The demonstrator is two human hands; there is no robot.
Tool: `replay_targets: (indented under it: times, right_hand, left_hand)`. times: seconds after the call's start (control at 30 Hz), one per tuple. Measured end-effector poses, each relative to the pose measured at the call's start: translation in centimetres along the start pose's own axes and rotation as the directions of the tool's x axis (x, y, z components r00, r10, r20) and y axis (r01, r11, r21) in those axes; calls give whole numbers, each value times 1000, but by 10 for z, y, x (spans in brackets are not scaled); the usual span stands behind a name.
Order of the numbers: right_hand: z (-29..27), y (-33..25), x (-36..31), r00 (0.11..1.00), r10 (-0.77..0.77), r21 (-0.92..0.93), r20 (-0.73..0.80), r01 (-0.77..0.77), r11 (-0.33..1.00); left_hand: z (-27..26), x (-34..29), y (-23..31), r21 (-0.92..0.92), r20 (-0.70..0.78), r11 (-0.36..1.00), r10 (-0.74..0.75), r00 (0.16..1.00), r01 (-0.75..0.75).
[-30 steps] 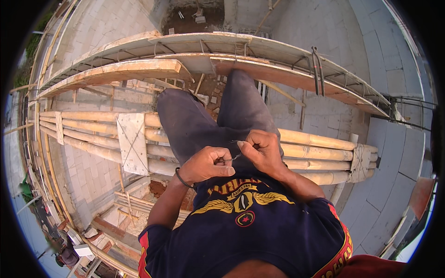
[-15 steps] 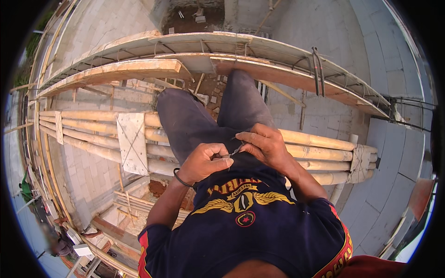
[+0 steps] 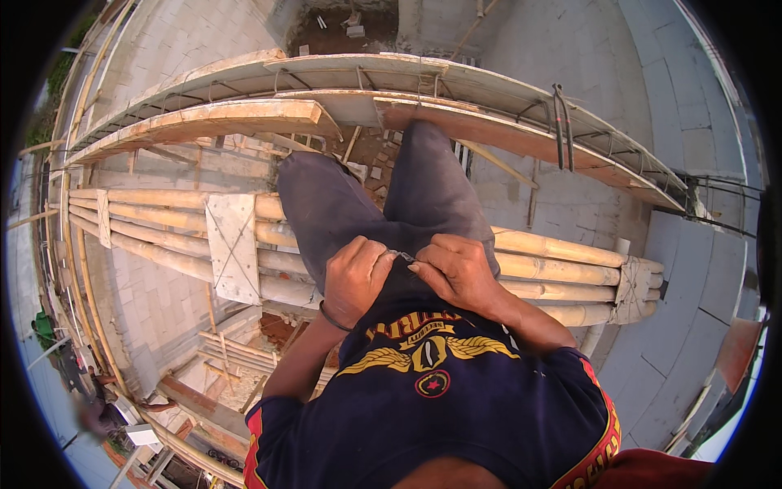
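Note:
Both my hands meet over my lap, gripping a short twisted piece of wire. My left hand is closed, with thumb and fingers pinching one end of the wire. My right hand is closed round the other end, its thumb pointing toward the left hand. Only a short stretch of the wire shows between them; the rest is hidden in my fingers. Beneath the hands are my dark trousers, and I sit on a row of bamboo poles.
Ahead runs a long wooden formwork trough with steel rebar inside. A pair of long-handled pincers hangs over its edge. A pale board is tied across the poles at left. Block walls rise at right; ground lies far below.
My hands have turned and closed more tightly round the wire, with the fingers now curled in. The right hand has dropped slightly and come toward me. Less of the wire shows.

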State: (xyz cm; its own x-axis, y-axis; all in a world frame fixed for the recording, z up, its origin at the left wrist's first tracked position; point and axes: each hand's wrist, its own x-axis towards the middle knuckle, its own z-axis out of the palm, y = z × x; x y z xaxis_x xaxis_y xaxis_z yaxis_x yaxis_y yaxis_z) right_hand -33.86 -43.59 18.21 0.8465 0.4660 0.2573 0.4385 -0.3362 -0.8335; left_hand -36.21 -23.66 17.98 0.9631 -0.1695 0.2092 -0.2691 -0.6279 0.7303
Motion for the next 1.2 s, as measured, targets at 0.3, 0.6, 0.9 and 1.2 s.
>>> replay_targets:
  times: [0.3, 0.6, 0.9, 1.2]
  right_hand:
    - [12, -8, -5, 973, -222, -325, -57, 192, 926]
    - [12, 2, -8, 873, 439, 606, 212, -470, 642]
    - [-5, 8, -2, 726, 467, 602, 504, -683, 413]
    - [-8, 8, 4, 819, 347, 443, 457, -548, 710]
  left_hand:
    - [-10, -6, 14, -472, 265, 642, -551, 792, 605]
    - [9, -18, 9, -234, -125, 972, -55, 991, 25]
    - [6, -14, -1, -325, -102, 927, 161, 982, -186]
    - [-22, 10, -6, -476, 458, 847, 10, 889, 235]
